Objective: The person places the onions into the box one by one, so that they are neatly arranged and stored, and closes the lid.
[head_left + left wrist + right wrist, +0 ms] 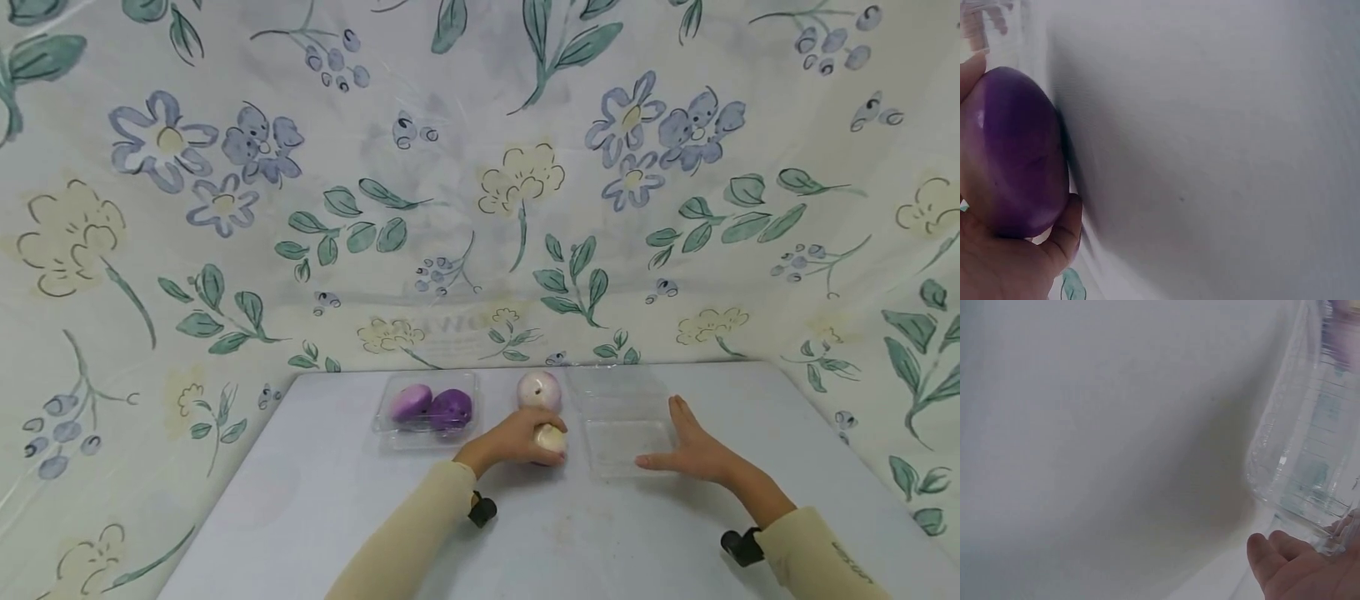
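My left hand grips a smooth, rounded purple-and-cream fruit or vegetable from above, low over the white table. In the left wrist view, the thumb and fingers curl round its ends, and its deep purple side shows. Just behind it sits a similar pale pink-white round piece with a dark dot. My right hand has thumb and fingers spread along the right edge of a clear plastic clamshell box, whose lid lies folded back. The right wrist view shows the fingers beside the box's clear wall.
On the left stands another clear plastic box with a light purple piece and a dark purple piece in it. A flower-print sheet hangs behind the white table.
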The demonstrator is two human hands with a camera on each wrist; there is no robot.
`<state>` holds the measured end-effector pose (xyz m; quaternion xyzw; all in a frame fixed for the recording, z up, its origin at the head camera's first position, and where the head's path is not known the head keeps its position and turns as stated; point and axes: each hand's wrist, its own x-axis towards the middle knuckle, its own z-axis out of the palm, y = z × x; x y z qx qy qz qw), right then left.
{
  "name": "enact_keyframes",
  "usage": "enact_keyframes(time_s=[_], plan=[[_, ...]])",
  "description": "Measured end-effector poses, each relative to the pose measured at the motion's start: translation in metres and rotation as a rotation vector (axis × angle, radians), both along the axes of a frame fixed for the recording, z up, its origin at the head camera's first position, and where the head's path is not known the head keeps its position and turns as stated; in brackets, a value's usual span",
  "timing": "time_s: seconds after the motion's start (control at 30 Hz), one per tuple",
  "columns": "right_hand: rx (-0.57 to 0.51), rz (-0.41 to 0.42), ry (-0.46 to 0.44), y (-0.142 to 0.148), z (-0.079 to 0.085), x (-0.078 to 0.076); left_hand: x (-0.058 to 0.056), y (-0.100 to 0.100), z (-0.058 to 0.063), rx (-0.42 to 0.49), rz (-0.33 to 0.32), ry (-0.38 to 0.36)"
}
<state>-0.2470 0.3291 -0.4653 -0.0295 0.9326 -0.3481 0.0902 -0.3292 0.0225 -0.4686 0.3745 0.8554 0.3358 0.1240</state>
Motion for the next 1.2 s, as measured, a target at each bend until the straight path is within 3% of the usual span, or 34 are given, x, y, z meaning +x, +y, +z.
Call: enact_keyframes(time_s=[0.37,0.7,1.0,1.2], plan=[[-0.087,-0.013,-0.098,0.004,0.006,0.004,0.000,0.002,-0.008,-0.022,0.028,-0.037],[-0.140,-0.021,-0.167,0.011,0.006,0.008,0.002,0.002,-0.008,-0.023,0.013,-0.036],[-0.122,0.001,-0.141,0.006,0.008,0.005,0.001,-0.006,-0.005,0.005,0.053,-0.055],[-0.128,-0.006,-0.144,0.007,0.008,0.002,-0.002,-0.005,-0.001,0.035,0.055,-0.020]])
